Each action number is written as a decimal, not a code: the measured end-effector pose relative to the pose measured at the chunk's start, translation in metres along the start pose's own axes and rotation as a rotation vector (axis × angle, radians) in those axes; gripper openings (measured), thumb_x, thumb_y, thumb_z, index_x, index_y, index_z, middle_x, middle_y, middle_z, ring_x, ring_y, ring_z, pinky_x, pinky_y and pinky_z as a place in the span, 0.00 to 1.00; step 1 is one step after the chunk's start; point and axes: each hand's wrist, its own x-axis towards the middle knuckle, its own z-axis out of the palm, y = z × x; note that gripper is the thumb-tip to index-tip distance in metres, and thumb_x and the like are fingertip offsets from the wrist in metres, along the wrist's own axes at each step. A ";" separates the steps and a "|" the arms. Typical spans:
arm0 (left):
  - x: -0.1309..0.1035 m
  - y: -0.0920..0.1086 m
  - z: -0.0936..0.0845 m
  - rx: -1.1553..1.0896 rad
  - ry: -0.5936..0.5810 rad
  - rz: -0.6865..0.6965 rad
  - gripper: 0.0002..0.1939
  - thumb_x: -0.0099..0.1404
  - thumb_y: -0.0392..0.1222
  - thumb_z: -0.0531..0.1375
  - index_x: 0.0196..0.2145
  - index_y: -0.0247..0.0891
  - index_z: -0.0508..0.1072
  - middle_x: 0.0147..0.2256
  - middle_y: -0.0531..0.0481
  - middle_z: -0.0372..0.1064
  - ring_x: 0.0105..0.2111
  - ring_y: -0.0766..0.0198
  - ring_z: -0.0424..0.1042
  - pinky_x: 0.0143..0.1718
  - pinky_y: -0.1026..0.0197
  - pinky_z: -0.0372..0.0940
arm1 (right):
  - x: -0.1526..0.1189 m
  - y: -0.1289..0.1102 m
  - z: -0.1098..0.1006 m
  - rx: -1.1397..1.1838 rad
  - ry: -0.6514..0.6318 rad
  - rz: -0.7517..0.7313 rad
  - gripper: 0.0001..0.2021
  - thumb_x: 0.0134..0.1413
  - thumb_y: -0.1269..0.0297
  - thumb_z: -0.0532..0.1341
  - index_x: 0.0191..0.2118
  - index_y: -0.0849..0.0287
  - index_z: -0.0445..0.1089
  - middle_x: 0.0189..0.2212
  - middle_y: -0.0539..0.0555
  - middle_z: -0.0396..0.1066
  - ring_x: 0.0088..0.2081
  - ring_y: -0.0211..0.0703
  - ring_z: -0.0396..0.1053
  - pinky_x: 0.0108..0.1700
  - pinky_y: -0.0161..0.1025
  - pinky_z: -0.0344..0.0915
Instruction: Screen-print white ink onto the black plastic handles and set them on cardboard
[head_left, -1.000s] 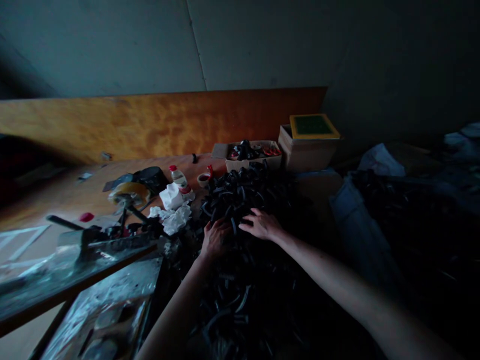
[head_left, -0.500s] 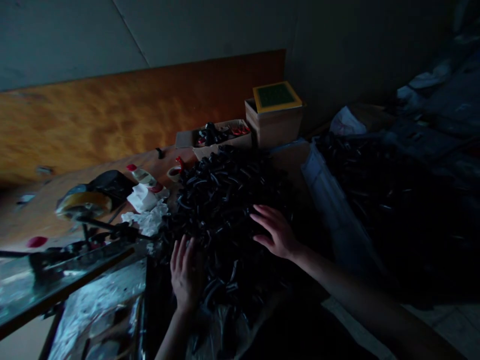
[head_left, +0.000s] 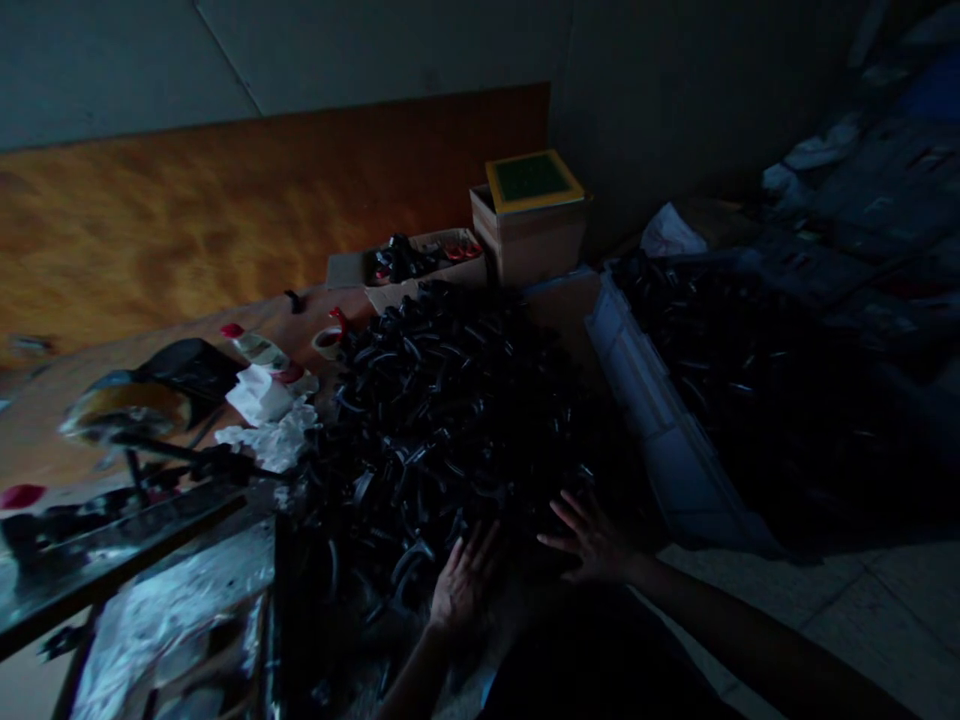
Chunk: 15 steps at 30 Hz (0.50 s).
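Note:
A large heap of small, curved, shiny black parts (head_left: 442, 400) covers the tabletop in front of me; their exact kind is too dark to make out. My left hand (head_left: 463, 585) lies at the heap's near edge, fingers stretched out, palm down on or just over the parts. To its right, my right hand (head_left: 592, 540) has its fingers spread at the near right side of the heap. Neither hand shows anything held. Whether the palms press on the parts is hidden in shadow.
A grey crate (head_left: 667, 430) full of dark parts stands at the right. Behind the heap are an open carton (head_left: 427, 275) and a taller box (head_left: 529, 240). On the left are a red-capped bottle (head_left: 262, 352), crumpled tissue (head_left: 277, 440), a tape roll (head_left: 328, 343) and a metal frame (head_left: 135, 540).
Both hands have moved toward my body, the left one also rightward, so they are closer together at the heap's near edge. The view has shifted slightly right.

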 end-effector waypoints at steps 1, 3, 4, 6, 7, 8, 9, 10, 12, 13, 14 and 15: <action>0.003 0.000 -0.001 0.009 0.022 0.004 0.30 0.68 0.49 0.54 0.66 0.51 0.55 0.66 0.52 0.55 0.64 0.53 0.51 0.61 0.51 0.50 | 0.003 -0.003 -0.004 0.019 -0.017 0.024 0.40 0.52 0.42 0.63 0.67 0.31 0.43 0.70 0.59 0.41 0.68 0.69 0.42 0.58 0.80 0.39; 0.007 0.004 -0.004 0.042 0.062 -0.005 0.29 0.67 0.44 0.55 0.65 0.49 0.59 0.65 0.50 0.56 0.64 0.50 0.51 0.62 0.47 0.47 | 0.006 -0.010 -0.015 0.061 -0.060 0.067 0.43 0.50 0.46 0.66 0.67 0.31 0.43 0.71 0.57 0.36 0.69 0.67 0.37 0.59 0.79 0.36; 0.009 0.006 -0.007 0.057 0.079 -0.012 0.29 0.66 0.41 0.55 0.64 0.48 0.60 0.65 0.49 0.56 0.64 0.49 0.52 0.63 0.45 0.46 | 0.007 -0.014 -0.022 0.080 -0.076 0.087 0.44 0.49 0.47 0.68 0.67 0.31 0.44 0.71 0.56 0.33 0.70 0.66 0.35 0.60 0.78 0.34; 0.009 0.011 -0.013 0.065 0.101 -0.003 0.29 0.65 0.38 0.55 0.64 0.47 0.62 0.65 0.46 0.57 0.65 0.47 0.52 0.64 0.43 0.43 | 0.007 -0.023 -0.039 0.113 -0.094 0.127 0.44 0.47 0.49 0.69 0.67 0.34 0.47 0.72 0.55 0.29 0.70 0.64 0.31 0.62 0.76 0.31; 0.009 0.013 -0.017 0.056 0.108 0.011 0.30 0.64 0.39 0.56 0.64 0.46 0.62 0.65 0.45 0.57 0.65 0.47 0.51 0.65 0.42 0.42 | 0.005 -0.028 -0.050 0.131 -0.100 0.139 0.43 0.47 0.49 0.70 0.67 0.37 0.50 0.72 0.55 0.27 0.70 0.63 0.29 0.63 0.75 0.30; 0.009 0.014 -0.021 0.043 0.115 0.027 0.30 0.63 0.41 0.57 0.63 0.45 0.63 0.64 0.45 0.57 0.65 0.47 0.51 0.66 0.42 0.40 | 0.002 -0.033 -0.062 0.152 -0.103 0.143 0.41 0.48 0.50 0.69 0.66 0.41 0.54 0.71 0.56 0.27 0.70 0.63 0.29 0.64 0.73 0.31; 0.009 0.015 -0.025 0.031 0.126 0.045 0.30 0.63 0.43 0.58 0.63 0.45 0.63 0.64 0.44 0.58 0.65 0.47 0.51 0.66 0.42 0.39 | -0.002 -0.038 -0.075 0.178 -0.101 0.139 0.37 0.49 0.50 0.68 0.65 0.45 0.58 0.71 0.56 0.27 0.70 0.61 0.30 0.65 0.70 0.33; 0.009 0.016 -0.030 0.023 0.144 0.055 0.30 0.62 0.44 0.59 0.62 0.45 0.64 0.63 0.44 0.59 0.65 0.47 0.52 0.67 0.42 0.38 | -0.009 -0.042 -0.090 0.204 -0.087 0.124 0.34 0.51 0.50 0.67 0.63 0.48 0.61 0.71 0.56 0.30 0.70 0.59 0.32 0.67 0.67 0.36; 0.012 0.024 -0.038 0.003 0.199 0.042 0.29 0.61 0.45 0.60 0.61 0.46 0.67 0.62 0.45 0.62 0.65 0.47 0.54 0.67 0.42 0.39 | -0.026 -0.043 -0.125 0.243 -0.011 0.089 0.26 0.56 0.51 0.63 0.60 0.50 0.66 0.70 0.55 0.40 0.70 0.54 0.39 0.68 0.60 0.44; 0.016 0.031 -0.042 -0.023 0.228 0.024 0.28 0.61 0.45 0.60 0.59 0.47 0.68 0.61 0.46 0.64 0.64 0.47 0.57 0.67 0.41 0.42 | -0.039 -0.039 -0.145 0.250 0.061 0.093 0.23 0.59 0.52 0.61 0.59 0.50 0.67 0.69 0.54 0.47 0.69 0.52 0.44 0.67 0.56 0.48; 0.024 0.041 -0.045 -0.072 0.254 -0.005 0.26 0.61 0.44 0.60 0.58 0.47 0.69 0.59 0.46 0.66 0.62 0.47 0.60 0.66 0.41 0.47 | -0.053 -0.031 -0.167 0.247 0.152 0.118 0.21 0.61 0.53 0.60 0.58 0.50 0.68 0.66 0.53 0.54 0.68 0.49 0.48 0.66 0.53 0.53; 0.034 0.055 -0.049 -0.149 0.268 -0.047 0.24 0.62 0.44 0.60 0.57 0.48 0.71 0.57 0.46 0.69 0.59 0.49 0.64 0.63 0.43 0.54 | -0.070 -0.018 -0.190 0.233 0.256 0.162 0.19 0.62 0.54 0.58 0.56 0.50 0.69 0.63 0.52 0.60 0.66 0.47 0.53 0.65 0.51 0.58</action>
